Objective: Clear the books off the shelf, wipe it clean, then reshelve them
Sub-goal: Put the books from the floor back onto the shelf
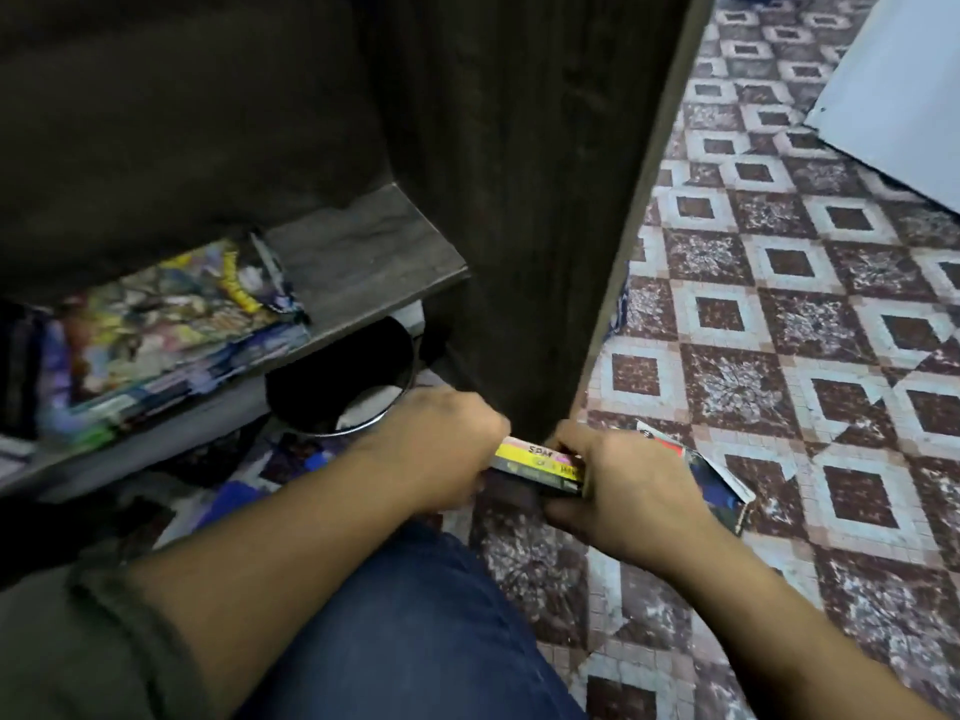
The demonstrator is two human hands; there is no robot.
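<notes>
books [540,462]: thin stack, lower centre of frame, low over tiled floor [779,314], beside dark side panel [519,200] | left hand [441,449]: grip curled round stack's left end | right hand [623,491]: grip curled round its right end | shelf [363,252]: left of frame, colourful comics pile [166,324] lying flat on it

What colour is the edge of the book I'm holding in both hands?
Mostly yellow with some pink; the book shows best in the head view.

Stack [171,324] on shelf [363,252] (left end); bowl [337,376] beneath; books [540,462] between left hand [441,449], right hand [623,491].
</notes>
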